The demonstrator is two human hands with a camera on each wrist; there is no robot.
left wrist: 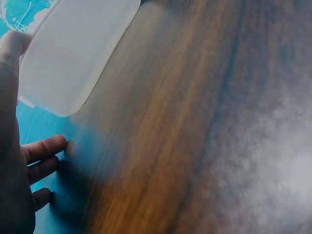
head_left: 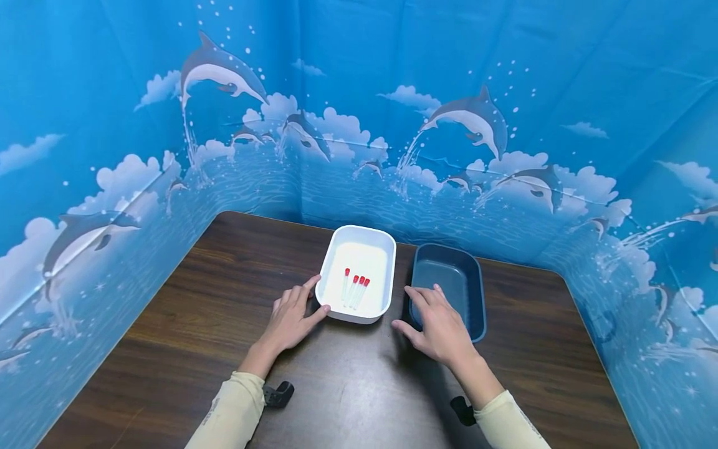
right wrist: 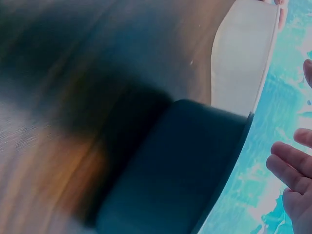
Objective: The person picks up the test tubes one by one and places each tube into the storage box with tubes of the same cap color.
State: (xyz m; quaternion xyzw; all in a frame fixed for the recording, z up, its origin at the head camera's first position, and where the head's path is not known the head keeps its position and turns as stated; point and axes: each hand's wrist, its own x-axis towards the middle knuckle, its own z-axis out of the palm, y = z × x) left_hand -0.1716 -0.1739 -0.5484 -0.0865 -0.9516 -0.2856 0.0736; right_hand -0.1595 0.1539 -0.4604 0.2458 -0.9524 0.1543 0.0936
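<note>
Left hand (head_left: pixel 290 319) open, thumb and fingers against near-left corner of white rectangular plastic tray (head_left: pixel 381 240) holding four red-capped clear tubes (head_left: pixel 354 289). Right hand (head_left: pixel 439 325) open, flat over near-left rim of dark blue plastic tray (head_left: pixel 474 274), just right.

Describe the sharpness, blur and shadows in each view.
Head view: sharp and evenly lit, edges bowed by the wide lens; soft shadows under both hands, left hand and right hand. Left wrist view: white tray and table smeared by blur. Right wrist view: blue tray dark and blurred, heavy shadow beside it.

Glossy white plastic tray (head_left: pixel 383 249), matt blue plastic tray (head_left: pixel 474 280), smooth dark wood-grain table (head_left: pixel 224 280)
</note>
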